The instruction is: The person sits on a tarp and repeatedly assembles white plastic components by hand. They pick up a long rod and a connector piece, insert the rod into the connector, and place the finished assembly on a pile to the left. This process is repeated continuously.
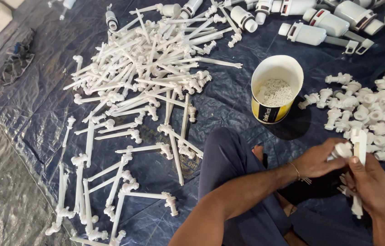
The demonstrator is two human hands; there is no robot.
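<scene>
Head view: left hand [318, 160], right hand [369, 180] grip white plastic rod [360, 150].

The white rod [359, 155] in my right hand [372, 182] is smooth, slightly glossy plastic, like the small fitting [342, 149] my left hand [316, 160] pinches. The heap of rods [147, 68] has the same hard plastic sheen. Under me the dark tarpaulin [42, 114] looks crinkled and shiny; the tub [276, 89] seems matt inside
</scene>
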